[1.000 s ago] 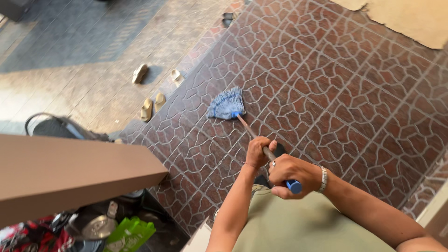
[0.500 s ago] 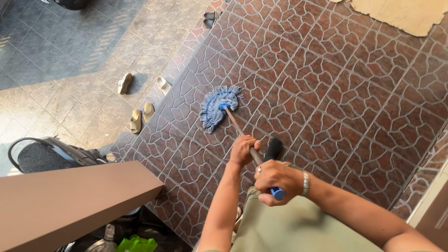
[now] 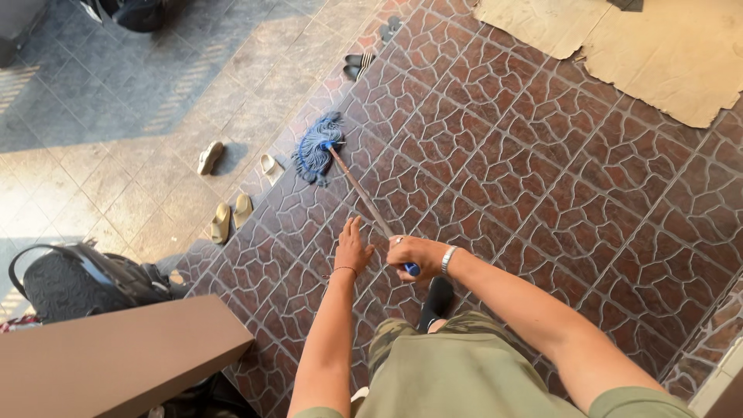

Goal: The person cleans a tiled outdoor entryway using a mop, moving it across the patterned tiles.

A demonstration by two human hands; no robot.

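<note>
Left hand [image 3: 353, 246] now off the mop [image 3: 317, 147] handle (fingers spread), mop farther out.

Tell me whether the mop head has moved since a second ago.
Yes. The blue mop head has slid outward across the red tiles toward the pale sandals at the tile border.

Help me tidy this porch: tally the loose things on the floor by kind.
Mop, handle gripped by the right hand, left hand open beside it: 1
Pale sandals: 4
Dark sandals: 2
Cardboard sheets: 2
Total: 9
</note>
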